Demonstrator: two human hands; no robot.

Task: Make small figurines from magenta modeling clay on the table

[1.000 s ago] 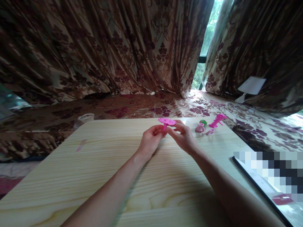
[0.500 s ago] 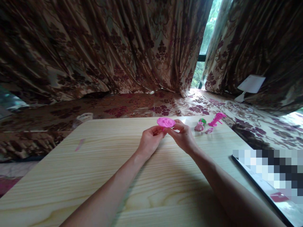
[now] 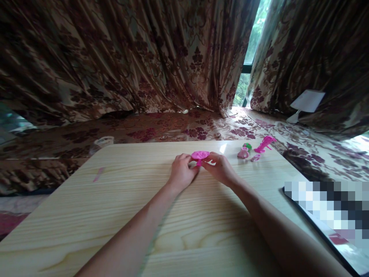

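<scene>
Over the far middle of the table (image 3: 115, 215) I hold a bright pink plastic toy piece (image 3: 200, 155) with an oval, patterned top and a short stem below it. My left hand (image 3: 182, 174) grips its left side, with the fingers curled behind and the thumb near the stem. From the right, my right hand (image 3: 221, 169) pinches the piece between thumb and fingertips. The fingers partly cover its edges, and the lower end of the stem is close to the tabletop.
At the far right lie a tall pink toy (image 3: 265, 144), a pale pink piece (image 3: 243, 152), a green piece (image 3: 247, 146) and a small pink piece (image 3: 255, 157). A pink strip (image 3: 98, 174) lies left. A dark-edged flat panel (image 3: 323, 227), partly blurred out, occupies the near right.
The pink piece has come down a little towards the tabletop, and its stem shows more. My left hand's fingers have shifted up along its left side.
</scene>
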